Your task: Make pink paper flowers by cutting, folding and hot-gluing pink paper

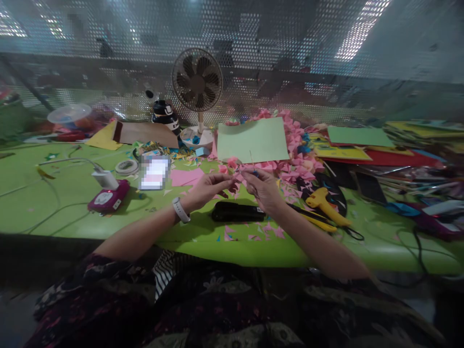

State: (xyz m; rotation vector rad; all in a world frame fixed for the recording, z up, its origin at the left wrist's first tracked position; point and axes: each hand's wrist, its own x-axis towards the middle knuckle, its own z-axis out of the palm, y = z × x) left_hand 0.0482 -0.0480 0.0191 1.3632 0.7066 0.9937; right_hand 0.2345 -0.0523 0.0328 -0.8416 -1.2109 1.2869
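Note:
My left hand (209, 187) is closed in a pinch on a small pink folded paper piece (232, 180) above the green table (65, 212). My right hand (263, 187) is closed around a thin stick (251, 159) that points up from its fingers. The two hands nearly touch over the table's middle. A white watch sits on my left wrist (180, 210). A black stapler-like tool (237, 211) lies just below both hands. A heap of pink folded paper flowers (293, 154) lies behind my right hand.
A small desk fan (197, 84) stands at the back. A light green sheet (252, 140), a yellow glue gun (328, 205), a magenta device with a white charger (107, 195), tape roll (126, 167), a phone (154, 171) and stacked coloured papers (366, 145) surround the hands. Paper scraps litter the table.

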